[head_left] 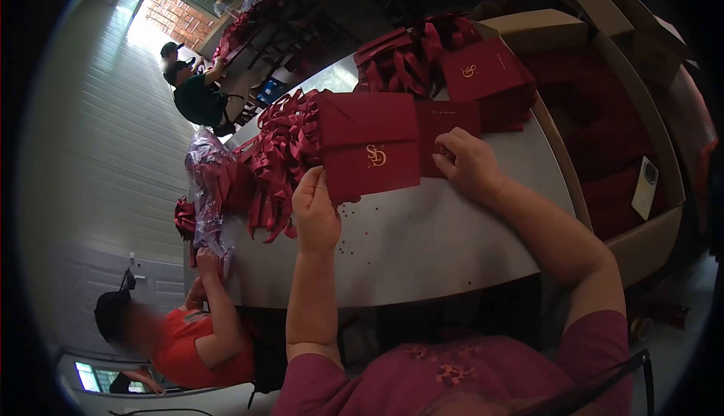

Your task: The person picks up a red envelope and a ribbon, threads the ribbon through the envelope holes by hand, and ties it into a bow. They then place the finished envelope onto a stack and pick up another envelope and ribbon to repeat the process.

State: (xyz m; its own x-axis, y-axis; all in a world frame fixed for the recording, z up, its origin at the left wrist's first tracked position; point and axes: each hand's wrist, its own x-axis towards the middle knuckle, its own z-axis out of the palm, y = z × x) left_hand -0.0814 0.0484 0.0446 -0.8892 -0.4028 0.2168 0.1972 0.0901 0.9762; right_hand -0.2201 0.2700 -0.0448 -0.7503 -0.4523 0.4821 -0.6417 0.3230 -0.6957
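Note:
A red paper bag (369, 171) with a gold monogram is held up over the grey table (422, 257); my left hand (315, 205) pinches its lower left edge. Just right of it, my right hand (467, 161) is closed, thumb and fingers together at the front of another red bag (452, 116). Whether the fingers grip that bag or something small is hidden. Behind my right hand stands a stack of red bags (490, 76) with the same gold print. A heap of red ribbons (286, 144) lies left of the held bag.
An open cardboard box (641, 246) at the right holds red material and a phone (644, 188). Plastic-wrapped red items (211, 182) lie at the table's left end, beside a person in an orange shirt (207, 348). Other people (197, 95) are farther back.

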